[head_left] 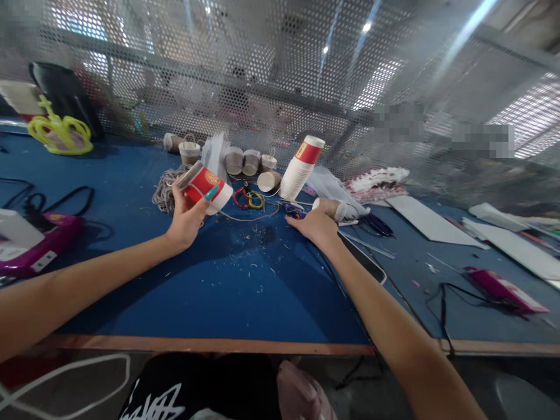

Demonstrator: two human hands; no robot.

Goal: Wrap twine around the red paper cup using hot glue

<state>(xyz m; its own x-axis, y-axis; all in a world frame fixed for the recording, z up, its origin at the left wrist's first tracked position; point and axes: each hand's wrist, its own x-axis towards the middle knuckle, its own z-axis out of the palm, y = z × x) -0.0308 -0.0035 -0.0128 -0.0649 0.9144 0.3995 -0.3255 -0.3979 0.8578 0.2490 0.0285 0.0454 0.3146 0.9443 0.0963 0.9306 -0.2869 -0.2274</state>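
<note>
My left hand grips a red and white paper cup, tilted on its side above the table. Grey cord is wrapped around one end of the cup, and a loose strand runs from it to the right. My right hand is low over the table, its fingers closed around a small dark blue and purple thing that is mostly hidden. Between the hands lie scissors with red and yellow handles. Just behind the right hand rests a cord-wrapped cup on its side.
A leaning stack of paper cups stands behind the hands, beside several cord-wrapped cups. A heap of grey cord lies left. A phone is under my right forearm. Purple devices with cables and white boards lie farther out.
</note>
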